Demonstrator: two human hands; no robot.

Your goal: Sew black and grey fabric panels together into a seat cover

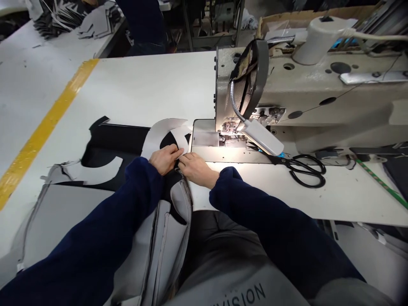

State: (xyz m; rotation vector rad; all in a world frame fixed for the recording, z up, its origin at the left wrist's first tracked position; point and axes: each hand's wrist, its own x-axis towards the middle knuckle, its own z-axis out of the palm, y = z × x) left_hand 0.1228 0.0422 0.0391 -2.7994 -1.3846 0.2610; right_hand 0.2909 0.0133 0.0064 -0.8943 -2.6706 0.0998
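While plastic (pixel 282 27) lies in a box (pixel 357 12) behind the sewing machine (pixel 302 87), the left hand (pixel 165 159) and right hand (pixel 197 170) pinch fabric (pixel 117 140).

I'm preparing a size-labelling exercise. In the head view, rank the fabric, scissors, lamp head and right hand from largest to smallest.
1. Fabric
2. Scissors
3. Lamp head and right hand: these look too alike to rank.
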